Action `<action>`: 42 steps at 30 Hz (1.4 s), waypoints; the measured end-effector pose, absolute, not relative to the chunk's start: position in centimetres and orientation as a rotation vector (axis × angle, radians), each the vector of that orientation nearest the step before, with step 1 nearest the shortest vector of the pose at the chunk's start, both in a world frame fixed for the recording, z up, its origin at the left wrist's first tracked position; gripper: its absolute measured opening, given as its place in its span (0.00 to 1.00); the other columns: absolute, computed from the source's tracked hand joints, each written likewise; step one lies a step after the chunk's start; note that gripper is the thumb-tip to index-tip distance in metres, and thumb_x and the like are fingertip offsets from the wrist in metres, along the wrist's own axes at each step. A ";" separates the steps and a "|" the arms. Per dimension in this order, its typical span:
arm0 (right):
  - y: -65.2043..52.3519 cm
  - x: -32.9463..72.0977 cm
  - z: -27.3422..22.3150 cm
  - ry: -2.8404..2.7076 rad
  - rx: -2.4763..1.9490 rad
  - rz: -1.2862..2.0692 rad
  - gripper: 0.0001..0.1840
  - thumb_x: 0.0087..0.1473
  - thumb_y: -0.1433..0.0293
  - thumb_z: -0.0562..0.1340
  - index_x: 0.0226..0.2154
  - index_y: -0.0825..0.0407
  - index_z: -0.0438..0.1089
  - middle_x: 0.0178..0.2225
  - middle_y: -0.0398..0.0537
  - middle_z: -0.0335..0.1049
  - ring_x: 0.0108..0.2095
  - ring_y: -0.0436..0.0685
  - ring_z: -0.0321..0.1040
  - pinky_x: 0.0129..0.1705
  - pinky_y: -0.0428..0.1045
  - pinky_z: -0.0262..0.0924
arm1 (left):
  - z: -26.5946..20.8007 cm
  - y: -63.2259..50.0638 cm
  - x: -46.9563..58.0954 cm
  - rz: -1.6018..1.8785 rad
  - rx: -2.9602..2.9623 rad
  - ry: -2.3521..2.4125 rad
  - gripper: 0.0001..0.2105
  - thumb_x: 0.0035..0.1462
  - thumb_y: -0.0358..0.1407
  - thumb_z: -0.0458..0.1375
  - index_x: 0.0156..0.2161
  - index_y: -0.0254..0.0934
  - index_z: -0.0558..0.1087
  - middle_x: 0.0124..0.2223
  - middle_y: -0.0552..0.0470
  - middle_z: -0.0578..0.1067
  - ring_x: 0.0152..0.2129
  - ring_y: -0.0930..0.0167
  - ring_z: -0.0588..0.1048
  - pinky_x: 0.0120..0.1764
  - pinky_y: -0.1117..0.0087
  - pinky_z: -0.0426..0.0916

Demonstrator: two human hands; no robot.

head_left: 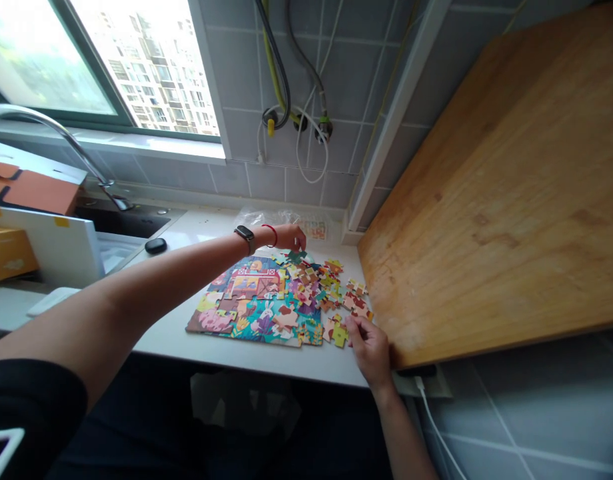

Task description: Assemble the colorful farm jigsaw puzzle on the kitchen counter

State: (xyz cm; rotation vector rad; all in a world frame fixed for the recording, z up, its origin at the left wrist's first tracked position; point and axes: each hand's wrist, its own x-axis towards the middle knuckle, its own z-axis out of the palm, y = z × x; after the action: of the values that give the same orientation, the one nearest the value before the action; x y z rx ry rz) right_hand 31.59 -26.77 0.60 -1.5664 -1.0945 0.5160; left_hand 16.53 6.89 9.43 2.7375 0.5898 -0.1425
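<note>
A partly assembled cardboard jigsaw puzzle with a colourful picture (256, 287) lies at the centre of the frame, on a white surface (166, 340). A red building shows in its upper middle, with a white rabbit below and a pink animal at its lower left. Loose multicoloured jigsaw pieces (331, 287) lie in a heap over its right side and spill onto the surface near the middle right.

The left hand (290, 237) is above the puzzle's top edge, its fingers bent downward. A dark green jigsaw piece (296, 256) is right at the fingertips — whether they pinch it, I cannot tell. A dark-banded wristwatch (245, 235) and a thin red bracelet (270, 233) circle that wrist.

The right hand (370, 345) is right of centre, by the lower end of the heap, its fingers curled and the thumb close to them. A yellow-green jigsaw piece (339, 335) lies just beside the fingertips; I cannot tell whether they grip anything.

A large light-brown wooden board (506, 200) fills the right of the frame. A small black rounded case (155, 246) sits on the surface left of centre — near a curved chrome faucet (76, 143) at the upper left.
</note>
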 end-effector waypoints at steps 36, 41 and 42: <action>-26.8 30.1 0.9 -1.289 -1.383 0.507 0.10 0.62 0.62 0.64 0.33 0.50 0.77 0.32 0.47 0.78 0.26 0.52 0.69 0.28 0.47 0.64 | 8.9 -9.7 11.2 0.619 2.696 -0.117 0.12 0.70 0.27 0.54 0.38 0.37 0.80 0.47 0.45 0.82 0.41 0.71 0.81 0.45 0.70 0.75; -26.6 30.3 0.6 -1.073 -1.403 0.601 0.14 0.61 0.57 0.64 0.33 0.51 0.76 0.29 0.46 0.77 0.26 0.53 0.71 0.27 0.46 0.65 | 7.5 -9.6 11.8 0.499 2.682 -0.042 0.14 0.70 0.27 0.52 0.41 0.39 0.81 0.43 0.47 0.82 0.38 0.71 0.81 0.44 0.71 0.76; -26.6 30.4 0.6 -1.032 -1.397 0.614 0.15 0.61 0.56 0.64 0.34 0.51 0.76 0.29 0.46 0.77 0.25 0.53 0.72 0.27 0.46 0.65 | 7.2 -9.7 11.9 0.471 2.688 -0.036 0.14 0.70 0.28 0.52 0.42 0.39 0.81 0.41 0.48 0.82 0.37 0.71 0.81 0.43 0.71 0.76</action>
State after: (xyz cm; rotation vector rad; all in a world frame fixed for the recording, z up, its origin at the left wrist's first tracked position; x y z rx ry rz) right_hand 30.35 -26.58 0.58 -1.3970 -1.0321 0.6137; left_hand 11.94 -9.71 7.25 2.6884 -0.0358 0.4711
